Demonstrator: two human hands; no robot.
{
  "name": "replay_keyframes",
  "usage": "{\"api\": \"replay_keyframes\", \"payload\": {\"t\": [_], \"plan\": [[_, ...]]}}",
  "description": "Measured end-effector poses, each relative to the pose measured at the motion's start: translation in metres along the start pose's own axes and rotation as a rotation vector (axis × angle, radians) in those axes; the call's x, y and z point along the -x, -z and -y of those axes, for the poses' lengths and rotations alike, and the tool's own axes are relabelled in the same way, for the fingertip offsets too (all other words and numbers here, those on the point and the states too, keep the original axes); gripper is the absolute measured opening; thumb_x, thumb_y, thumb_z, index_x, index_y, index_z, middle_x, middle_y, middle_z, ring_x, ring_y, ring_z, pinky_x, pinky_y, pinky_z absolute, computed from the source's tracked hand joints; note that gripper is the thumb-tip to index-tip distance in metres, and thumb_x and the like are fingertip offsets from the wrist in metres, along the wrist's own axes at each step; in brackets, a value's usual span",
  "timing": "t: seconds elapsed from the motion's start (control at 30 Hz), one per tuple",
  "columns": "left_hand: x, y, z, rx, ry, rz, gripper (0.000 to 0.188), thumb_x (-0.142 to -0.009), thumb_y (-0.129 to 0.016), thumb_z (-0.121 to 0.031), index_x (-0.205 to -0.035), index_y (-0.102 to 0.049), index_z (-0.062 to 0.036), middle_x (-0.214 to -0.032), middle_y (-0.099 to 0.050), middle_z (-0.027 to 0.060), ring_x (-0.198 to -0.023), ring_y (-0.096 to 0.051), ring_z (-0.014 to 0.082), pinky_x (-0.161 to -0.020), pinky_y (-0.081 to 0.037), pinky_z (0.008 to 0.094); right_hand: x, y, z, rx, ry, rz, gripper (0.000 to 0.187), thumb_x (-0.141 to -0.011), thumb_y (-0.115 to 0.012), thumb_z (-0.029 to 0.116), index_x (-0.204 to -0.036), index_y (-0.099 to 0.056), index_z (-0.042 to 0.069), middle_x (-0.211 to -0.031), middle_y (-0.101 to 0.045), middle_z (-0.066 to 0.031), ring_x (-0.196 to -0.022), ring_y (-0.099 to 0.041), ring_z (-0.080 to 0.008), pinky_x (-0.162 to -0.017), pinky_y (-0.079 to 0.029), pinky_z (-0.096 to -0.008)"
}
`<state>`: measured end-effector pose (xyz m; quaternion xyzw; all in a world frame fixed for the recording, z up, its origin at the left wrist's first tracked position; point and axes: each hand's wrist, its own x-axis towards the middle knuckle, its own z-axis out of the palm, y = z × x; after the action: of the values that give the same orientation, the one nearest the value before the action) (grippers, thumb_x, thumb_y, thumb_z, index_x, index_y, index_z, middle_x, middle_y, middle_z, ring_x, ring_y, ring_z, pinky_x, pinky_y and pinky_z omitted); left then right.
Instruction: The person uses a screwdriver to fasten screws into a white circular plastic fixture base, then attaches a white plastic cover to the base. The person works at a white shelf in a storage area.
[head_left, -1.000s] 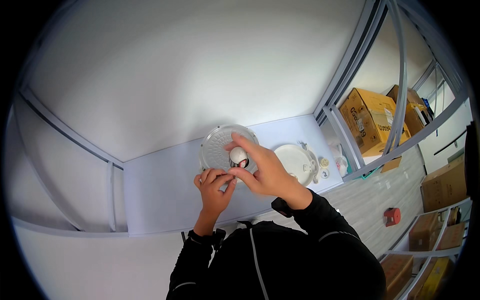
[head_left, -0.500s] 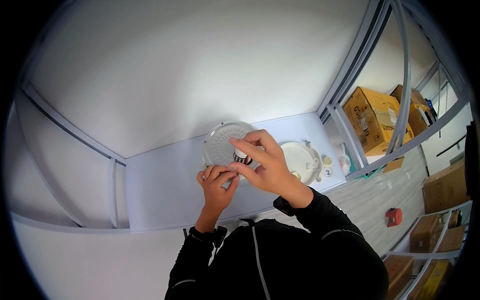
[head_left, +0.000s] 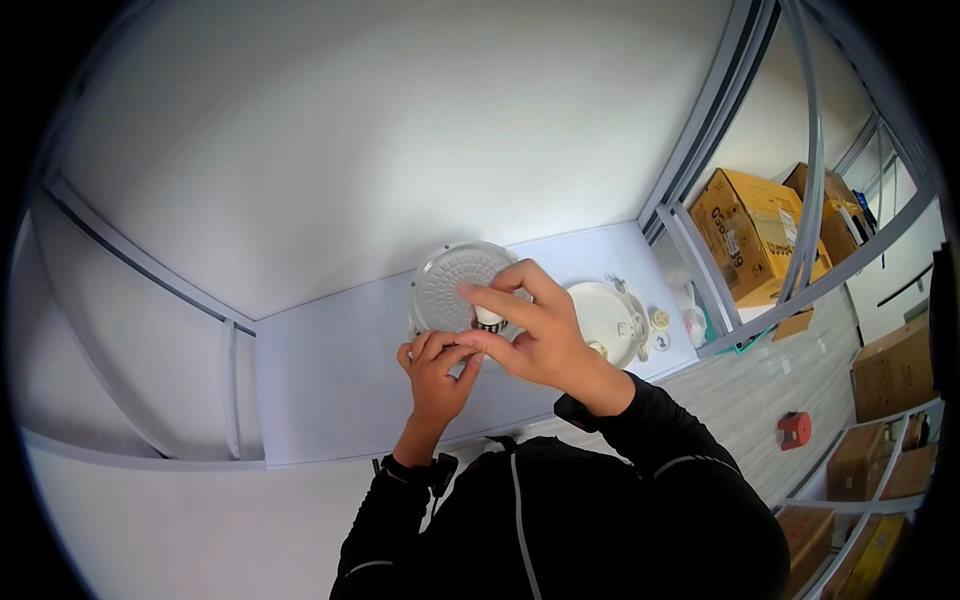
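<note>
Right hand (head_left: 548, 335) pinches a small white-and-black part (head_left: 488, 317) over the round cover (head_left: 448, 282); one second ago, its domed white top showed more fully. Left hand (head_left: 437, 382) meets the right thumb; whether it grips anything, I cannot tell.

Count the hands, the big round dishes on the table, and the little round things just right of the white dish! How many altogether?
Hands: 2 (left hand, right hand)
Big round dishes: 2 (grey patterned dish, white dish)
Little round things: 2 (cream one, paler one)
Total: 6
</note>
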<state>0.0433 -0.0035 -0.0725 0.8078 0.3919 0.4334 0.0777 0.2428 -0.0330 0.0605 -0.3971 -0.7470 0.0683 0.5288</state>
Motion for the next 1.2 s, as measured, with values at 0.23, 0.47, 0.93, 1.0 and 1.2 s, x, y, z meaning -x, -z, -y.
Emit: {"api": "replay_keyframes", "payload": {"t": [0.23, 0.47, 0.93, 1.0, 1.2], "plan": [[0.002, -0.001, 0.002, 0.005, 0.005, -0.009, 0.013, -0.084, -0.086, -0.023, -0.095, -0.080, -0.0190, -0.105, -0.068, -0.0064, -0.114, -0.058, 0.0186, -0.100, -0.029, 0.0457, -0.011, 0.000, 0.003, -0.099, 0.018, 0.060, 0.071, -0.086, -0.086, 0.013, -0.152, -0.060, 0.007, -0.131, -0.067, -0.0185, -0.090, -0.064, -0.0277, -0.078, -0.056, -0.0359], [0.001, -0.001, 0.001, 0.018, 0.016, -0.002, 0.013, -0.084, -0.086, -0.023, -0.095, -0.081, -0.0190, -0.104, -0.068, -0.0065, -0.114, -0.058, 0.0181, -0.101, -0.029, 0.0453, -0.006, 0.005, 0.008, -0.108, -0.093, 0.080, 0.067, -0.089, -0.082, 0.005, -0.151, -0.057, 0.002, -0.124, -0.072, -0.0180, -0.098, -0.072, -0.0288, -0.085, -0.058, -0.0340], [-0.029, 0.023, -0.037, -0.040, -0.042, 0.023, 0.034, -0.073, -0.086, -0.017, -0.106, -0.081, -0.0117, -0.110, -0.067, 0.0039, -0.112, -0.059, 0.0252, -0.103, -0.032, 0.0421, 0.018, 0.082, -0.028, 0.051, -0.179, -0.452, 0.081, -0.082, -0.092, 0.011, -0.152, -0.054, -0.004, -0.114, -0.071, -0.0145, -0.098, -0.070, -0.0220, -0.088, -0.056, -0.0344], [-0.043, 0.018, -0.052, 0.041, -0.141, 0.005, 0.031, -0.076, -0.085, -0.016, -0.106, -0.081, -0.0095, -0.108, -0.067, 0.0057, -0.106, -0.061, 0.0263, -0.099, -0.039, 0.0418, 0.033, 0.096, -0.031, 0.097, -0.215, -0.505, 0.077, -0.081, -0.093, 0.011, -0.148, -0.058, -0.003, -0.112, -0.071, -0.0131, -0.097, -0.070, -0.0219, -0.087, -0.056, -0.0334], [-0.038, -0.053, -0.078, 0.365, -0.281, 0.257, 0.019, -0.085, -0.081, -0.016, -0.103, -0.081, -0.0081, -0.093, -0.069, 0.0076, -0.083, -0.066, 0.0272, -0.075, -0.053, 0.0393, 0.080, 0.141, -0.034, 0.281, -0.287, -0.583, 0.062, -0.080, -0.094, 0.011, -0.133, -0.066, -0.003, -0.113, -0.069, -0.0128, -0.100, -0.068, -0.0227, -0.090, -0.055, -0.0340]]}}
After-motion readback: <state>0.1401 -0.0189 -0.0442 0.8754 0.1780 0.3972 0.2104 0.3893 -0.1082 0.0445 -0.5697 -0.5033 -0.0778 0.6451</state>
